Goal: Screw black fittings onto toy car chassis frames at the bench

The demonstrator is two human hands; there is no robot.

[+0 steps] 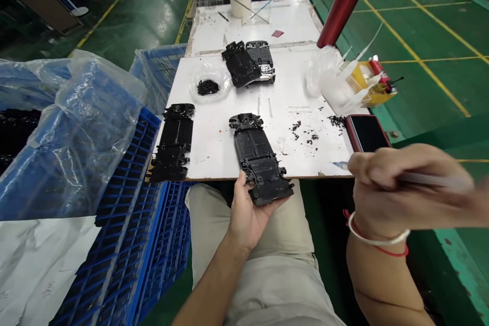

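Plainly, no brand, label or writing can be read anywhere in view.
Left hand (247, 210): palm up under the near end of the black chassis (260, 158), fingers curled round its edge, at 6 o'clock of the white board (237, 132).
Black chassis: far end lies on the board, near end hangs over the edge into the palm.
Right hand (393, 188): blurred, at 4 o'clock, fingers pinched on a thin grey tool (431, 179).
Second chassis (173, 143): flat at 9 o'clock, untouched.
Stacked chassis (250, 62): 2 pieces at 12 o'clock.
Screw dish (208, 85): clear, at 11 o'clock, holding small black screws.
Loose screws (305, 132): scattered at 3 o'clock.
Phone (367, 132): red-edged, screen dark.
Blue crates (130, 214): beside the board at 8 o'clock.
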